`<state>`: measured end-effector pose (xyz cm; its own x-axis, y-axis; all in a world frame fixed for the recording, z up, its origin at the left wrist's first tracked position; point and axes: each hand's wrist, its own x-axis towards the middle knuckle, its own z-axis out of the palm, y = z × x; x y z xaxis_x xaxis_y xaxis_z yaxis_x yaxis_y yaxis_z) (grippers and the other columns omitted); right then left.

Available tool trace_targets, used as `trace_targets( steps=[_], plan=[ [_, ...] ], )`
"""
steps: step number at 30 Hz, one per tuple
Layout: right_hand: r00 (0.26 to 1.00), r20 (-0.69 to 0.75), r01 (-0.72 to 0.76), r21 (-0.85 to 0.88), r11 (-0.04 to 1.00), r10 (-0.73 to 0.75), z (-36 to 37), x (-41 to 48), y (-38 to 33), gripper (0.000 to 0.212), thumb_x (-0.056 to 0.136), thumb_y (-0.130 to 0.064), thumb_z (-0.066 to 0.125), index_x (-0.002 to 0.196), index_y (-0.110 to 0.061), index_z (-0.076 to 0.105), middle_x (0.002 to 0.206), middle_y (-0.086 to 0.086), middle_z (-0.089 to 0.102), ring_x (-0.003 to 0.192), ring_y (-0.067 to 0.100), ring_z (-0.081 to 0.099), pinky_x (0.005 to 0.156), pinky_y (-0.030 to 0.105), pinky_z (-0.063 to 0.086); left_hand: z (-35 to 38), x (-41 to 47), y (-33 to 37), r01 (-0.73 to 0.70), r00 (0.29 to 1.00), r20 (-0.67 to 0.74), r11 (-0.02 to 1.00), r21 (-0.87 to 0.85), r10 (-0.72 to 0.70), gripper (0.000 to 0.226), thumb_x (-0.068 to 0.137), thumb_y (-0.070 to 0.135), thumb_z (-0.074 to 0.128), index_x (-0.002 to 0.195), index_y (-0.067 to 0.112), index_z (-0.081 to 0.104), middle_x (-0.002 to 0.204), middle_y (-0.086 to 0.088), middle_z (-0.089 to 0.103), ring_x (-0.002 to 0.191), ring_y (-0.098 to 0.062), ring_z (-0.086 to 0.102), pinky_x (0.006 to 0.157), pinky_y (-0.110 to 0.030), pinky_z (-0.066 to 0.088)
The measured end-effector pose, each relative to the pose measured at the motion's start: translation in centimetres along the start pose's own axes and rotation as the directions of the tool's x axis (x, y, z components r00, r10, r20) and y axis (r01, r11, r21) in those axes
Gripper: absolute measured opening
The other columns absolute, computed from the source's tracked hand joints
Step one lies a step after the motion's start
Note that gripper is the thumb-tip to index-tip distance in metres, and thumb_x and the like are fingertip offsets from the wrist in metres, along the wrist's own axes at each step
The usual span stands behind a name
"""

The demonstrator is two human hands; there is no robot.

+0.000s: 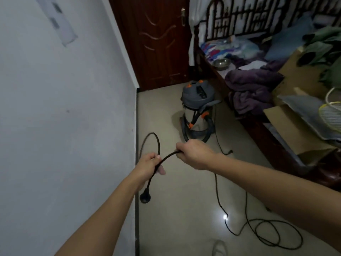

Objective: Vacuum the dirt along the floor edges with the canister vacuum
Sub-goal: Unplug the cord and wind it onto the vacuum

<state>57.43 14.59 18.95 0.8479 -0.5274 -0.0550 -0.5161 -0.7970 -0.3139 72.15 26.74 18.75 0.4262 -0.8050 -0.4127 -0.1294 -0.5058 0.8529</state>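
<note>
Left hand (147, 164) grips power cord (167, 156) | right hand (191, 154) grips it | plug (144, 197) apparently dangling

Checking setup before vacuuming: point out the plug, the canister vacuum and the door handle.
plug (144, 197), head view, round black body.
canister vacuum (195, 97), head view, grey top.
door handle (183, 16), head view, metal plate.

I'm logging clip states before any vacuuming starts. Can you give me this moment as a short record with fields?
left: left hand grips the black cord
right: right hand grips the same cord further along
plug: plug hangs free below the left hand, in no socket
slack: more cord lies in loops on the floor
vacuum: canister vacuum stands upright near the brown door, untouched
left side: wall
stage: vacuuming not yet begun
</note>
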Motion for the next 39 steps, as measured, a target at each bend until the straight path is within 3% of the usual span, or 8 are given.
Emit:
trace_targets(
  steps=[4, 8, 14, 19, 25, 31, 34, 39],
  plan=[
    [0.97, -0.005, -0.236, 0.19, 0.953, 0.241, 1.9, 3.3, 8.2, 0.018, 0.094, -0.028, 0.055, 0.091, -0.012, 0.064, 0.088, 0.01, 0.067, 0.086, 0.029, 0.062, 0.069, 0.037, 0.049, -0.9, 3.8, 2.5, 0.151, 0.986, 0.12, 0.933, -0.326, -0.118, 0.028, 0.102, 0.013, 0.034, 0.075, 0.015, 0.042, 0.045, 0.006, 0.026, 0.034, -0.005, 0.02, 0.036, -0.018, 0.021],
    [0.799, 0.191, -0.599, 0.186, 0.779, 0.57, 6.3, 3.3, 17.9, 0.031, 0.099, -0.03, 0.048, 0.109, -0.006, 0.064, 0.103, 0.013, 0.065, 0.099, 0.031, 0.063, 0.073, 0.035, 0.049, -8.0, 7.0, 4.6, 0.083, 0.995, -0.014, 0.864, -0.497, -0.104, 0.029, 0.099, 0.012, 0.03, 0.07, 0.019, 0.035, 0.04, 0.01, 0.024, 0.04, -0.006, 0.005, 0.032, -0.015, 0.01],
    [0.569, 0.351, -0.817, 0.133, 0.562, 0.744, 9.4, 1.6, 25.2, 0.052, 0.104, -0.037, 0.037, 0.14, 0.0, 0.044, 0.137, 0.02, 0.051, 0.124, 0.034, 0.051, 0.098, 0.037, 0.043, -14.5, 11.9, 5.2, 0.014, 0.948, -0.318, 0.999, -0.032, -0.024, 0.03, 0.101, 0.012, 0.035, 0.072, 0.014, 0.042, 0.05, -0.003, 0.041, 0.039, -0.011, 0.028, 0.04, -0.018, 0.028],
    [0.803, 0.28, -0.573, 0.118, 0.811, 0.526, 5.6, 8.8, 21.3, 0.041, 0.104, -0.043, 0.032, 0.121, -0.015, 0.056, 0.105, 0.01, 0.062, 0.1, 0.029, 0.06, 0.078, 0.035, 0.045, -14.1, 19.9, 4.6, -0.012, 0.961, -0.26, 0.951, 0.309, 0.096, 0.027, 0.101, 0.016, 0.043, 0.083, 0.006, 0.061, 0.097, -0.015, 0.067, 0.09, -0.028, 0.061, 0.091, -0.044, 0.047],
    [0.99, 0.069, -0.132, 0.132, 0.982, 0.124, -2.0, 19.6, 11.1, 0.012, 0.095, -0.03, 0.051, 0.096, -0.018, 0.051, 0.084, 0.005, 0.06, 0.072, 0.022, 0.049, 0.065, 0.036, 0.042, -12.0, 28.8, 8.8, -0.088, 0.992, -0.092, 0.996, -0.032, 0.085, 0.032, 0.102, 0.007, 0.037, 0.079, 0.002, 0.058, 0.091, -0.022, 0.064, 0.079, -0.025, 0.061, 0.074, -0.028, 0.052],
    [0.94, -0.258, -0.106, 0.403, 0.909, 0.224, -7.9, 27.2, 10.6, 0.018, 0.096, -0.02, 0.058, 0.104, -0.009, 0.069, 0.089, -0.004, 0.065, 0.081, 0.009, 0.058, 0.068, 0.023, 0.041, -9.6, 33.8, 13.2, -0.049, 0.961, 0.265, 0.99, -0.13, 0.083, 0.027, 0.102, 0.011, 0.034, 0.079, 0.013, 0.048, 0.077, -0.012, 0.068, 0.079, -0.024, 0.069, 0.085, -0.036, 0.049],
    [0.884, -0.341, -0.162, 0.416, 0.895, 0.319, -9.2, 28.5, 13.6, 0.015, 0.094, -0.026, 0.062, 0.099, -0.013, 0.068, 0.084, -0.01, 0.062, 0.075, 0.003, 0.056, 0.063, 0.012, 0.039, -9.0, 35.6, 15.5, -0.013, 0.925, 0.367, 0.974, -0.224, 0.097, 0.027, 0.103, 0.012, 0.033, 0.079, 0.012, 0.044, 0.049, 0.0, 0.043, 0.04, -0.013, 0.044, 0.058, -0.03, 0.042],
    [0.715, -0.357, -0.542, 0.259, 0.8, 0.6, -6.2, 29.4, 22.3, 0.014, 0.087, -0.033, 0.067, 0.09, -0.021, 0.061, 0.088, 0.003, 0.069, 0.084, 0.025, 0.064, 0.068, 0.035, 0.05, -11.6, 41.1, 20.9, 0.049, 0.867, 0.494, 0.975, -0.218, 0.067, 0.03, 0.102, 0.021, 0.034, 0.076, 0.013, 0.045, 0.042, 0.009, 0.025, 0.03, -0.002, 0.017, 0.033, -0.015, 0.012]
  ],
)
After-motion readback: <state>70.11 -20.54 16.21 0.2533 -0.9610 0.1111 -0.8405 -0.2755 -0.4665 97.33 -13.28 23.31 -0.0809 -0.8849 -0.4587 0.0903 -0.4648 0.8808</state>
